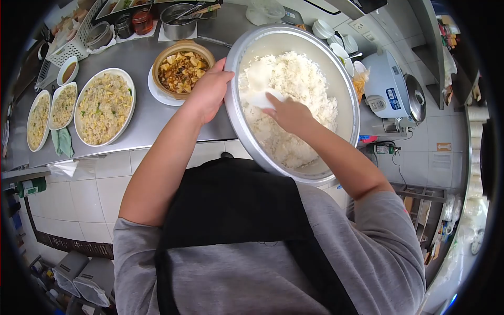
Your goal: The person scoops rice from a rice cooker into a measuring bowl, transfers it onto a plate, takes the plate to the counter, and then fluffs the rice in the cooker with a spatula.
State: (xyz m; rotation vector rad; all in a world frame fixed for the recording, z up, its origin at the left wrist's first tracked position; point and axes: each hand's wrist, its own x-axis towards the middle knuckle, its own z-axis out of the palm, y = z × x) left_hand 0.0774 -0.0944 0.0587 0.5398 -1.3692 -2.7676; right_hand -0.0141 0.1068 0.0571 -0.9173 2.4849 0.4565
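A large round metal pot (pixel 242 131) of cooked white rice (pixel 302 79) is tilted toward me at the counter's front edge. My left hand (pixel 207 94) grips its left rim, the thumb at the edge. Inside the pot, my right hand (pixel 289 113) is closed around a white rice paddle (pixel 258 98), its index finger stretched along it. The paddle's blade lies against the rice and looks partly blurred. Just left of the pot, a brown bowl of tofu in dark sauce (pixel 181 72) sits on a white plate (pixel 158 93).
Oval plates of fried rice (pixel 104 107) stand at the left of the steel counter (pixel 142 113), beside a folded green cloth (pixel 62 142). A metal pot with utensils (pixel 178 21) is at the back. To the right stand a rice cooker (pixel 386 86) and stacked white bowls (pixel 322 29).
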